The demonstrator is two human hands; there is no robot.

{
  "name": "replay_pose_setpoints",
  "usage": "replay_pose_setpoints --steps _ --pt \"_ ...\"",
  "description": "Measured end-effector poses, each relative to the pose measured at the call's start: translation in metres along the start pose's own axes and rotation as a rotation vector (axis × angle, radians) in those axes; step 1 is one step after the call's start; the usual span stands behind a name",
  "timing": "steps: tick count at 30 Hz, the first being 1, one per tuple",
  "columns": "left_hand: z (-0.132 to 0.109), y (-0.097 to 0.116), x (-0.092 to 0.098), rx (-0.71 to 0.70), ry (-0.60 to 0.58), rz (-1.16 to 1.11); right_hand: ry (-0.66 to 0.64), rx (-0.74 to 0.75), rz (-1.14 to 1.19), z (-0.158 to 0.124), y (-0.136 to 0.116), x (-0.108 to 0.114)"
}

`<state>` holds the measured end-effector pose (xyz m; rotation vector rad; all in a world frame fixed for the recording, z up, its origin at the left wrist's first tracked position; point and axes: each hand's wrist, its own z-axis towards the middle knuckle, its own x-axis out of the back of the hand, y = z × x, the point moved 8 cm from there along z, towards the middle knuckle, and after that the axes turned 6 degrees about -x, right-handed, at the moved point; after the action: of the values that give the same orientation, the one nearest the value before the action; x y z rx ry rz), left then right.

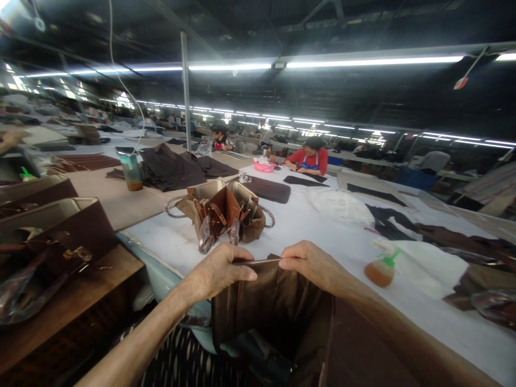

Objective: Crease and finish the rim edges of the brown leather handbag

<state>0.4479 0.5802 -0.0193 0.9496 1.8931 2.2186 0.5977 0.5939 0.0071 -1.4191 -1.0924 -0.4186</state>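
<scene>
a white-topped worktable (pixel 296 236) spans centre and right; at bottom centre gapes a brown lined bag (pixel 278 290). an open two-handled handbag (pixel 228 207) stands mid-frame. the left hand (pixel 226 266) and right hand (pixel 308 260) each pinch the bag's rim, fingers closed against thumb. right of centre sits a green-nozzled squeeze bottle (pixel 379 273).

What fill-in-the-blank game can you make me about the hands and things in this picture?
1. The person's left hand and right hand hold the top edge of an open, fabric-lined bag whose colour is ____.
2. In the picture, a squat, see-through bottle of orange-brown liquid stands on the white tabletop, to the ____ of that bag.
3. The round plastic basin near the co-worker in the red top is bright ____.

Missing words: brown; right; pink.
</scene>
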Motion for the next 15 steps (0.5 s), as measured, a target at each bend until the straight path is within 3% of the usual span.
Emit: replay_pose_setpoints --steps 4,8,15 --pt "0.001 -0.001 -0.001 -0.003 0.006 -0.097 0.011 0.006 0.009 -0.001 -0.001 -0.001" --pt "0.003 -0.013 0.001 0.109 0.068 -0.208 0.02 0.007 -0.001 -0.002 -0.003 -0.002" --pt "0.006 -0.018 0.0 0.205 0.05 -0.26 0.004 0.008 0.015 -0.005 -0.002 -0.004"
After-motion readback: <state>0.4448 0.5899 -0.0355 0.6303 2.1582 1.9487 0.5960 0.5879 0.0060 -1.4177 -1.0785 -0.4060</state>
